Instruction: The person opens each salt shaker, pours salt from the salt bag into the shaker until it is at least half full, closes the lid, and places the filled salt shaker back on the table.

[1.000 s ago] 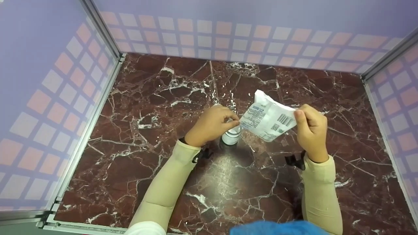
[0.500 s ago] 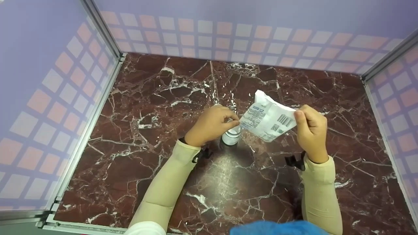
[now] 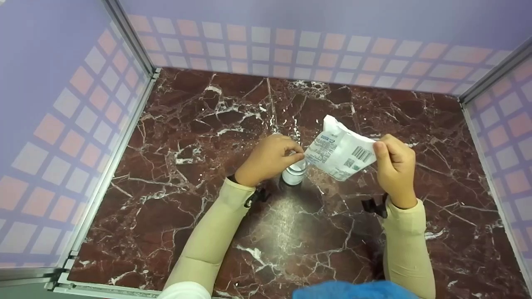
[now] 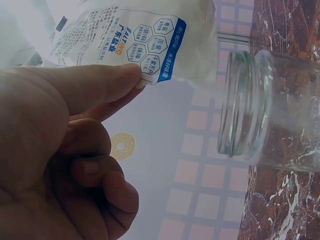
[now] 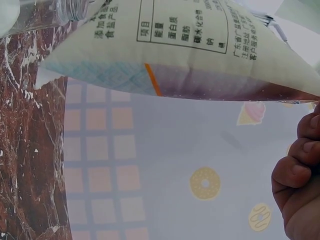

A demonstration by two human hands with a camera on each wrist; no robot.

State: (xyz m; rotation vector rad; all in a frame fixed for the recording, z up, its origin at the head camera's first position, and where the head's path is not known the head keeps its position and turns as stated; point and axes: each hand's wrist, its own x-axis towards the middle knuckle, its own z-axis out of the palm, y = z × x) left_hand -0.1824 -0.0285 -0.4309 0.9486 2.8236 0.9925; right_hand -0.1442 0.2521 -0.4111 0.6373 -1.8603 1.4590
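Observation:
A white bag of salt (image 3: pixel 341 151), printed with text and a barcode, is held tilted between my two hands over a clear glass jar (image 3: pixel 293 176) standing on the table. The thumb and index finger of my left hand (image 3: pixel 269 160) pinch its lower left corner, just above the jar's mouth. With curled fingers my right hand (image 3: pixel 397 170) grips the raised right end. In the left wrist view a pale stream of salt (image 4: pixel 204 92) runs from the bag towards the mouth of the jar (image 4: pixel 295 105). White salt shows inside the jar in the head view.
White grains (image 3: pixel 296 124) lie scattered on the marbled dark red table (image 3: pixel 199 232) behind the jar, hard to tell from the stone's white veins. Panels with a tile pattern (image 3: pixel 260 52) enclose the back and both sides. Something blue (image 3: pixel 353 290) shows at the front edge.
Both hands stay almost still around the bag. The right hand and the bag shift very slightly to the left.

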